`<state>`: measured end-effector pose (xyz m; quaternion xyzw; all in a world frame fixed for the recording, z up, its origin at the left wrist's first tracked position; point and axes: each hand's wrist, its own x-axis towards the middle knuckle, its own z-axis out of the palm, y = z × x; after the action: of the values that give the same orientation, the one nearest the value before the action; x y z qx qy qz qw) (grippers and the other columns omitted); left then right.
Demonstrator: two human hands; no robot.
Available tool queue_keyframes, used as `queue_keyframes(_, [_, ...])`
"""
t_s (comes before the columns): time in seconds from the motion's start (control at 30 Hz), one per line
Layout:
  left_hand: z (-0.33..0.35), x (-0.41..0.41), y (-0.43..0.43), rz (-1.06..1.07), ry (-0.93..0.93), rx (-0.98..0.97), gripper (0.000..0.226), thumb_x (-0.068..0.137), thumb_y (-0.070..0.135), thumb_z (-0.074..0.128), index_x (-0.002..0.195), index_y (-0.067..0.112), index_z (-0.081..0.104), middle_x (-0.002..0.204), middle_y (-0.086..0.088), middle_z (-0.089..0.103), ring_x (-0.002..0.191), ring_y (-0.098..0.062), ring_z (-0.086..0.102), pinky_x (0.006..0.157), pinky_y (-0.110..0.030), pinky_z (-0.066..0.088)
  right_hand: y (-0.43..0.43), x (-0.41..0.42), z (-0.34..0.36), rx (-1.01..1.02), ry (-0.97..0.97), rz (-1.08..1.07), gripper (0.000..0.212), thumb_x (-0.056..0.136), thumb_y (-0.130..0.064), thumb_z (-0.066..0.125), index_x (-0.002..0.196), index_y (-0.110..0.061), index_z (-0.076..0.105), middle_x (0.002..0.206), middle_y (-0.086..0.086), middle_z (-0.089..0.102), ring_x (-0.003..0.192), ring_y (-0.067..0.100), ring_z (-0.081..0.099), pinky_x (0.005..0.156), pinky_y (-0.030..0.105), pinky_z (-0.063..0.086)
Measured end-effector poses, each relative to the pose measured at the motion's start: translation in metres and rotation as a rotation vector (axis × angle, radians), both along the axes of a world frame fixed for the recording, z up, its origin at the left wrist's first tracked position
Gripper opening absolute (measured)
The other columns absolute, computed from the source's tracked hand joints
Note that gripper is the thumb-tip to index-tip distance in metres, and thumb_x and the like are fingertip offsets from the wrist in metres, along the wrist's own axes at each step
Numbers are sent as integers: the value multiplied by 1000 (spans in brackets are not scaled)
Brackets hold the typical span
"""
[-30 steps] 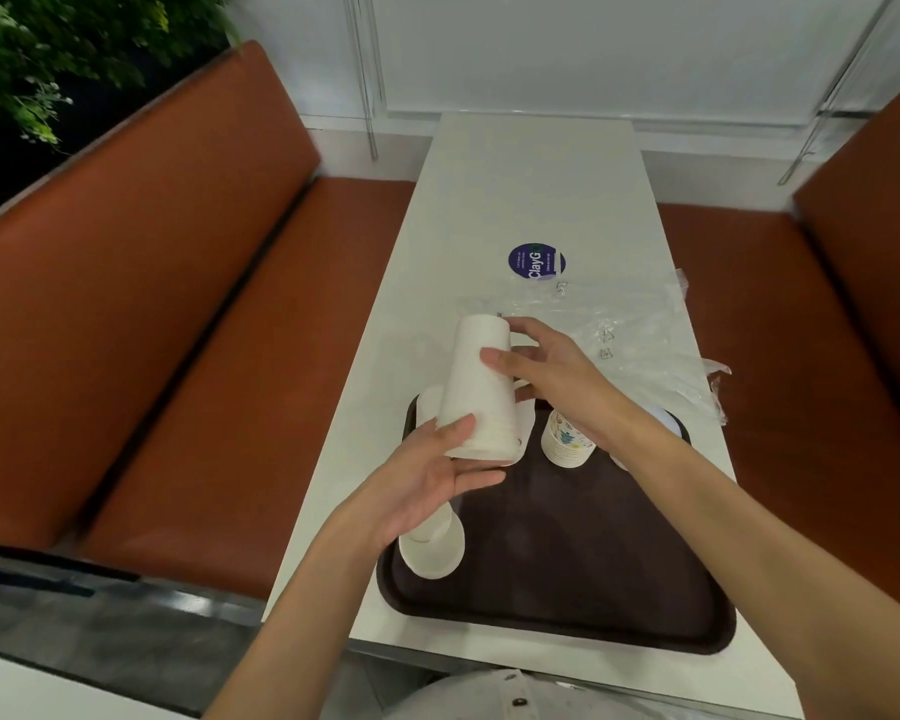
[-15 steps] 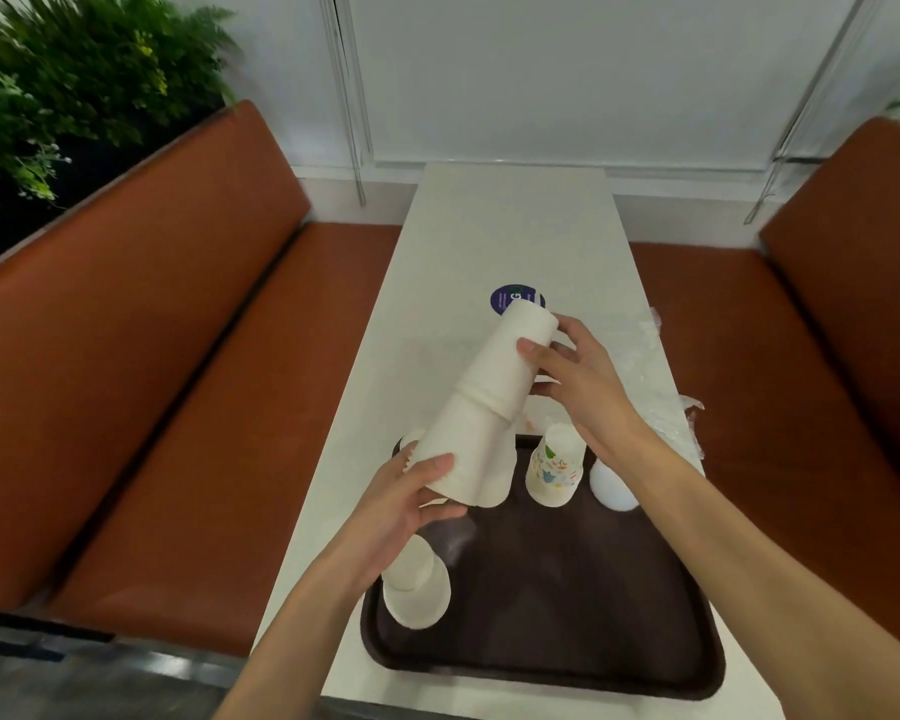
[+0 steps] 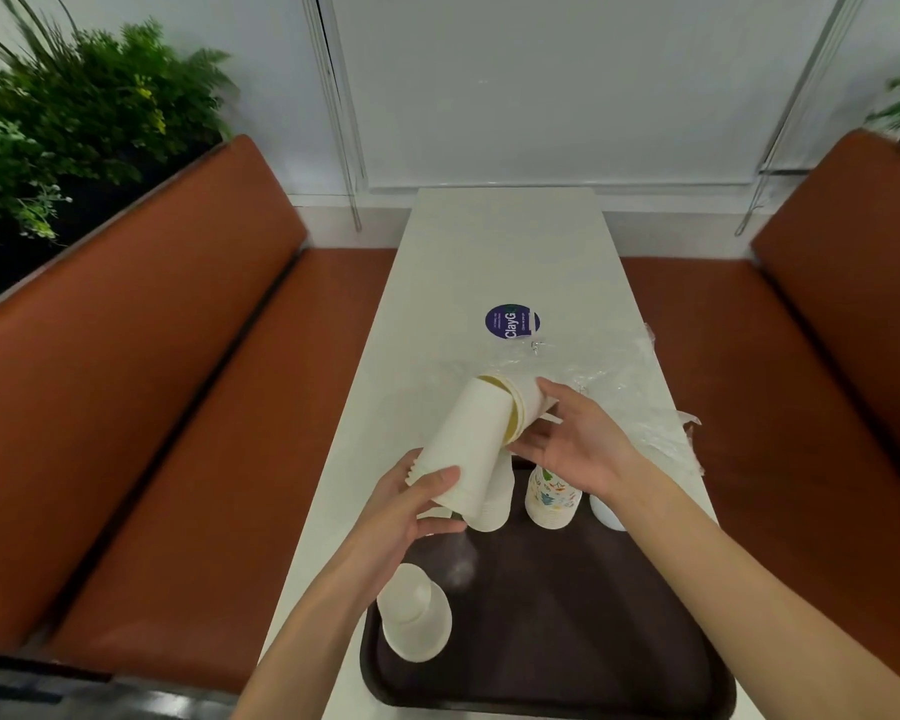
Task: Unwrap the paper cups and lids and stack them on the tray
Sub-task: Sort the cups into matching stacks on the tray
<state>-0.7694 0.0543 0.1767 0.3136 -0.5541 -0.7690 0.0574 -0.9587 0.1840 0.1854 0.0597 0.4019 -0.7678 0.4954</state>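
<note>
White surface [image 3: 505, 252] between two brown benches [image 3: 178, 381], with a dark tray [image 3: 567, 641] at its near end. Left hand [image 3: 401, 511] grips the lower end of a tilted stack of white cups [image 3: 468, 439] above the tray's far edge; right hand [image 3: 578, 444] clasps the upper end between thumb and fingers. On the tray: printed cups [image 3: 549, 498] and an upturned white cup [image 3: 414, 613]. Clear wrap [image 3: 619, 387] lies crumpled beyond, near a blue sticker [image 3: 512, 320]

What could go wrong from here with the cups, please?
The tilted white cup stack in the left hand is split near its top; the loose end cups, held lightly by the right hand, might slip onto the table. Setting it down could topple the printed cups nearby.
</note>
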Motion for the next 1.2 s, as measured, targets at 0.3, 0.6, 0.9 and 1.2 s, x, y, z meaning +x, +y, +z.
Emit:
queue_keyframes(0.3, [-9,11,-16,121,69,-46,54,66,44,79,115,31,62,114,1,72,100,-14,71,76,-33,60,4,-17,2,48,230,-203,44,94,-19,63,134,-10,47,124,20,56,108,35,64,68,43,60])
queue_keyframes(0.6, [-18,22,-25,218,88,17,75,74,42,77,141,22,48,129,-7,65,117,-25,64,91,-41,57,-10,13,-28,420,1496,181,70,86,-38,70,144,-39,31,138,-22,49,118,-2,52,96,16,46])
queue_keyframes(0.9, [-18,13,-13,167,102,62,68,81,49,73,136,16,52,120,-7,71,106,-23,70,86,-37,59,-9,20,-33,642,1545,408,75,84,-29,73,146,-23,31,136,1,52,117,17,52,88,24,39])
queue_keyframes(1.2, [-12,-5,6,-7,61,-129,71,58,58,79,118,22,66,117,-1,69,106,-21,70,89,-43,59,-5,39,10,258,851,166,46,88,-30,73,130,-22,55,113,4,71,106,21,67,89,39,57])
